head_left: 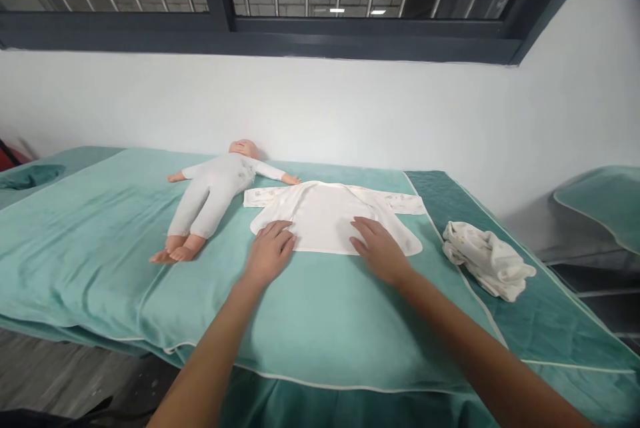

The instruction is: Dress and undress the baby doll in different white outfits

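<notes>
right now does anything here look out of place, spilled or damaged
Mildly: the white cloth at the right lies crumpled in a heap, unlike the white garment spread out under the left hand and right hand. The light green sheet also wrinkles on the left. I see no spill or damage.

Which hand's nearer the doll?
Left. The left hand is right of the doll, at the shirt's left side; the right hand is farther, at its right side.
</notes>
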Available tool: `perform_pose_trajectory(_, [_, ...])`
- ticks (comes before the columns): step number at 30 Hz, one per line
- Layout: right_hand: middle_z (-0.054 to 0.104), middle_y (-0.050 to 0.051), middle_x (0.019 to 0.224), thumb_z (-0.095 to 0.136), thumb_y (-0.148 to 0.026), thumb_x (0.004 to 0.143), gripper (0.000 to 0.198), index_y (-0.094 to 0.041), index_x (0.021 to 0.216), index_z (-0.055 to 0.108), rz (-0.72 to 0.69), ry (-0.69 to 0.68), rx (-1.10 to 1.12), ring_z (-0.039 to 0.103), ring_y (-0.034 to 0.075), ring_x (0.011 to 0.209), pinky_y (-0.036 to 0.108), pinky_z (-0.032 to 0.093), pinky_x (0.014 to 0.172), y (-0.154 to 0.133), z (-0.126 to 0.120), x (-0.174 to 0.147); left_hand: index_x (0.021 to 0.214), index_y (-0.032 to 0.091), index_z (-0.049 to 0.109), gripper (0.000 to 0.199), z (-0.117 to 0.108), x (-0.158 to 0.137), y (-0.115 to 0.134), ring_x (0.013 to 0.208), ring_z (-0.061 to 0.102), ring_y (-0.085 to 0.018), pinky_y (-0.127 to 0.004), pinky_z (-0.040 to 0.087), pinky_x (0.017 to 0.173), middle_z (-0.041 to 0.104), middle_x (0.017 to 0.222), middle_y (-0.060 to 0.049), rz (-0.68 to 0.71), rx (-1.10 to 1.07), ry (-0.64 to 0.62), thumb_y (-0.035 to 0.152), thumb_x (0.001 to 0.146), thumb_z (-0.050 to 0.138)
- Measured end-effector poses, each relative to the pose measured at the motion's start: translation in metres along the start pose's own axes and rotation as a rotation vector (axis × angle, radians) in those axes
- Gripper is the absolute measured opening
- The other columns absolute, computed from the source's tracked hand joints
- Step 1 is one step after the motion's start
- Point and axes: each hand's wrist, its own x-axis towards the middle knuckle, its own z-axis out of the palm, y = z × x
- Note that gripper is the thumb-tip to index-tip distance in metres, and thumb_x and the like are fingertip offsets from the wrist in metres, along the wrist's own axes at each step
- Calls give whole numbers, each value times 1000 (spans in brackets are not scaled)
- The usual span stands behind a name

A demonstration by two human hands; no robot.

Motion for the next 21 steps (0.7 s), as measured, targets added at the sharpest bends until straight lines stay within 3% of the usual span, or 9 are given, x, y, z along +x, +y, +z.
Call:
perform_pose_trajectory(3, [48, 17, 147, 39, -39, 98, 46, -13, 135, 51, 0, -65, 31, 39, 30, 139, 50, 32, 113, -17, 14, 15, 92, 22, 65, 30, -9, 0, -4, 121, 54, -22, -43, 43, 104, 64, 126, -5, -39, -116, -9, 34, 98, 39])
perform_pose_trajectory(6, [49, 15, 146, 39, -40, 97, 47, -15, 135, 52, 40, -35, 139, 40, 29, 138, 50, 29, 116, -42, 21, 46, 103, 24, 65, 28, -34, 1, -23, 125, 52, -20, -40, 42, 108, 61, 132, -4, -75, -217, 26, 37, 98, 41])
perform_pose_trajectory(11, [55, 11, 140, 45, -43, 93, 47, -19, 133, 52, 122, -47, 475, 49, 26, 131, 42, 36, 112, -96, 46, 149, 128, 22, 55, 39, -93, 7, -99, 133, 45, -25, -44, 33, 115, 55, 138, -10, -246, -67, 274, 37, 92, 49])
perform_pose_trajectory(14, [53, 15, 142, 47, -41, 93, 48, -15, 133, 49, 206, -67, 498, 50, 27, 131, 41, 36, 110, -118, 77, 230, 142, 17, 43, 62, -115, 9, -153, 137, 39, -33, -49, 31, 114, 45, 146, -16, -516, -19, 294, 35, 84, 59])
perform_pose_trajectory(17, [52, 19, 142, 49, -49, 92, 59, -11, 137, 44, 287, -150, 489, 52, 29, 129, 40, 40, 105, -130, 111, 306, 144, 16, 42, 71, -122, 13, -195, 128, 50, -35, -50, 40, 105, 47, 144, -20, -793, -261, 206, 44, 82, 62])
perform_pose_trajectory(21, [56, 27, 135, 54, -60, 86, 74, -5, 135, 45, 319, -210, 485, 57, 35, 122, 42, 45, 97, -139, 144, 376, 130, 19, 57, 63, -119, 29, -225, 102, 67, -33, -46, 52, 87, 67, 120, -15, -866, -746, 120, 51, 77, 69])
